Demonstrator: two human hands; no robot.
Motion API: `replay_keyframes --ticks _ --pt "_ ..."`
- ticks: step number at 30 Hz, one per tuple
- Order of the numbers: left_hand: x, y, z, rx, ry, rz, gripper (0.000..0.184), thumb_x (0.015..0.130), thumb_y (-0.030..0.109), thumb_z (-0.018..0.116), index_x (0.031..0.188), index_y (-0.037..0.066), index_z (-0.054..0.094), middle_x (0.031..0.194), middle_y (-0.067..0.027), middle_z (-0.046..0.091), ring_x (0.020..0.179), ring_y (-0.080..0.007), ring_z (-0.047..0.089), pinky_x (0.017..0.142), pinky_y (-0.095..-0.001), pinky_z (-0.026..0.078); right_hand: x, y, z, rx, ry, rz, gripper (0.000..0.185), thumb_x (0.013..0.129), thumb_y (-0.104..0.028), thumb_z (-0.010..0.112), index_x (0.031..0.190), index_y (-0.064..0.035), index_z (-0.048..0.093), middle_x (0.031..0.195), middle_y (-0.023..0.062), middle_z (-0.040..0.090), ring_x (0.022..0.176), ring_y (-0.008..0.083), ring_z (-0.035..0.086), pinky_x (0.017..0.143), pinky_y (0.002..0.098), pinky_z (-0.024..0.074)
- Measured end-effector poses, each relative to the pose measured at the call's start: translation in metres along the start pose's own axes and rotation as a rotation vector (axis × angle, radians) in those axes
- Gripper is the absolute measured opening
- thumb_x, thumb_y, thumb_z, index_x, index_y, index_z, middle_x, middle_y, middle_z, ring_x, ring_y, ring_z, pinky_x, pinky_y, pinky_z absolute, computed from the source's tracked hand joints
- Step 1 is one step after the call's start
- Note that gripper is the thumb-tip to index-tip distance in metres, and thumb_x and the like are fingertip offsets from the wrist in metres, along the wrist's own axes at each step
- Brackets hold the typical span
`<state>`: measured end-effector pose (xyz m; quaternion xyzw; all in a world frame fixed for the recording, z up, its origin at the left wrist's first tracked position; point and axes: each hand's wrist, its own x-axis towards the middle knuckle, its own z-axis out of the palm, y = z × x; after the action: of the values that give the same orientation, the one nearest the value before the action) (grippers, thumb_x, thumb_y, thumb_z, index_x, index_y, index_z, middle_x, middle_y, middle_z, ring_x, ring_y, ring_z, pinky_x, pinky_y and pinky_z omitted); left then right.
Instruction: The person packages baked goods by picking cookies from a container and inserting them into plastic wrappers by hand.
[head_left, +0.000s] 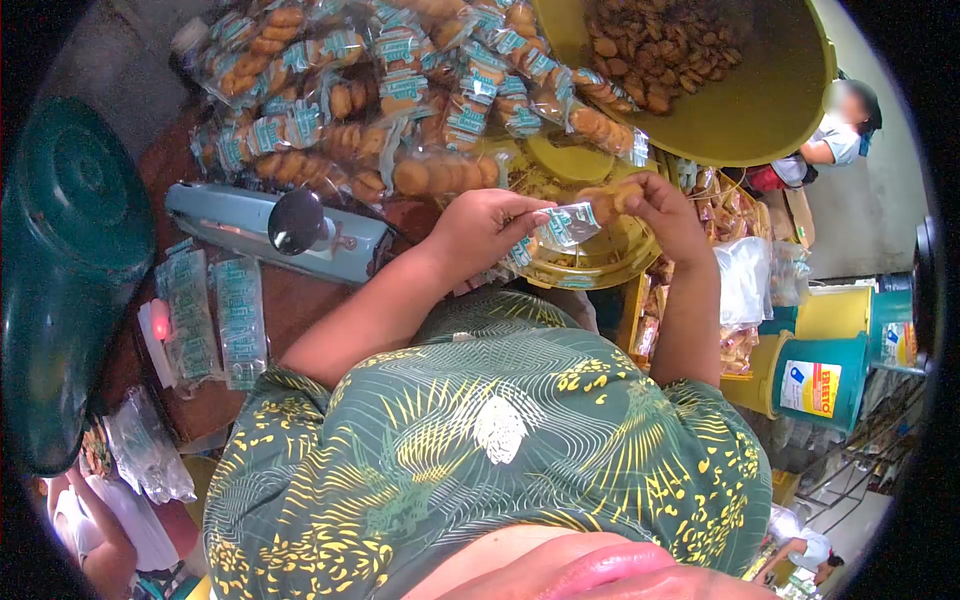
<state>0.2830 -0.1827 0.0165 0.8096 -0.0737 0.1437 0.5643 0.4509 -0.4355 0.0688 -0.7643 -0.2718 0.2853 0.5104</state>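
My left hand (490, 232) pinches one end of a clear plastic packet (570, 224) with blue-green print. At the packet's other end, my right hand (655, 205) holds round brown cookies (602, 206) between thumb and fingers, close to the opening. Both hands are above a yellow tub (600, 268) with crumbs in it. Filled cookie packets (440, 175) lie heaped just beyond my left hand. A large yellow basin (770, 110) with many loose brown cookies (660, 50) stands beyond my right hand.
A blue-grey sealer-like device (235, 212) with a black knob lies at the left, near flat printed bags (240, 320). A dark green plastic object (75, 250) is farther left. Teal buckets (845, 375) and packed goods (735, 205) stand right. Other people are at the edges.
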Motion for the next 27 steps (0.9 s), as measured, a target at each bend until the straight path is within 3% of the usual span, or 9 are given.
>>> replay_keyframes --ticks 2,6,10,13,16,19,22,25,27 --pt "0.000 0.000 -0.001 0.002 0.002 -0.006 0.026 0.094 0.026 0.064 0.112 0.007 0.071 0.086 -0.0142 0.071 0.077 -0.0202 0.069 0.073 -0.0317 0.053 -0.007 -0.016 -0.005 0.039 0.075 -0.066 0.025 0.094 -0.013 0.063 0.115 -0.0020 0.056 0.104 0.0009 0.060 0.096 0.0098 0.055 0.088 0.0251 0.0436" --pt "-0.001 0.000 0.000 0.027 -0.004 -0.027 0.028 0.095 0.028 0.063 0.113 0.008 0.071 0.087 -0.0141 0.071 0.078 -0.0210 0.069 0.074 -0.0320 0.053 -0.011 -0.029 -0.019 0.101 0.020 -0.216 0.026 0.091 -0.012 0.065 0.115 -0.0035 0.058 0.103 0.0027 0.063 0.100 0.0122 0.058 0.092 0.0274 0.0442" --pt "-0.001 0.006 -0.002 -0.031 -0.049 -0.090 0.029 0.095 0.029 0.063 0.113 0.008 0.071 0.089 -0.0144 0.071 0.080 -0.0205 0.069 0.076 -0.0315 0.053 -0.008 -0.041 0.004 0.128 -0.188 -0.125 0.025 0.093 -0.014 0.064 0.115 -0.0035 0.058 0.104 0.0022 0.063 0.101 0.0120 0.057 0.092 0.0274 0.0442" --pt "-0.001 0.000 0.001 0.047 -0.060 0.062 0.029 0.095 0.029 0.062 0.115 0.009 0.070 0.089 -0.0159 0.071 0.079 -0.0180 0.069 0.075 -0.0311 0.053 0.006 -0.035 0.024 0.150 -0.243 -0.137 0.026 0.094 -0.015 0.063 0.116 -0.0028 0.057 0.104 0.0020 0.062 0.101 0.0121 0.057 0.091 0.0276 0.0451" --pt "0.001 0.008 0.000 -0.015 -0.210 -0.121 0.035 0.097 0.023 0.061 0.128 0.008 0.062 0.098 -0.0124 0.072 0.085 -0.0154 0.067 0.079 -0.0307 0.052 0.017 -0.033 0.035 0.083 -0.236 -0.181 0.028 0.094 -0.016 0.064 0.117 -0.0019 0.056 0.104 0.0020 0.062 0.100 0.0120 0.058 0.091 0.0278 0.0462" --pt "0.000 -0.003 0.014 -0.874 -0.297 -0.324 0.051 0.094 0.019 0.066 0.140 0.004 0.048 0.104 -0.0060 0.067 0.088 -0.0130 0.064 0.079 -0.0312 0.052 0.022 -0.040 0.047 0.039 -0.256 -0.158 0.030 0.094 -0.017 0.064 0.118 -0.0010 0.055 0.104 0.0025 0.062 0.099 0.0117 0.058 0.089 0.0277 0.0475" --pt "-0.003 -0.007 0.015 -0.958 -0.442 -0.272 0.065 0.091 0.013 0.069 0.145 0.002 0.035 0.118 -0.0043 0.061 0.097 -0.0140 0.062 0.086 -0.0308 0.050 0.024 -0.041 0.065 0.138 -0.300 -0.124 0.030 0.095 -0.020 0.064 0.116 -0.0002 0.057 0.104 0.0035 0.063 0.097 0.0116 0.059 0.088 0.0275 0.0486" --pt "-0.005 -0.004 0.010 -1.010 -0.469 -0.311 0.060 0.087 0.014 0.072 0.138 0.003 0.040 0.126 -0.0052 0.058 0.116 -0.0151 0.054 0.099 -0.0351 0.043 0.027 -0.040 0.071 0.106 -0.247 -0.162 0.029 0.095 -0.020 0.064 0.115 0.0008 0.059 0.104 0.0041 0.063 0.097 0.0116 0.059 0.087 0.0272 0.0491" --pt "-0.004 -0.011 0.012 -0.992 -0.405 -0.287 0.069 0.086 0.011 0.072 0.144 0.002 0.033 0.130 -0.0066 0.055 0.120 -0.0172 0.052 0.103 -0.0361 0.041 0.026 -0.050 0.068 0.063 -0.148 -0.191 0.028 0.095 -0.019 0.064 0.115 0.0011 0.060 0.104 0.0041 0.064 0.097 0.0114 0.060 0.087 0.0271 0.0492"
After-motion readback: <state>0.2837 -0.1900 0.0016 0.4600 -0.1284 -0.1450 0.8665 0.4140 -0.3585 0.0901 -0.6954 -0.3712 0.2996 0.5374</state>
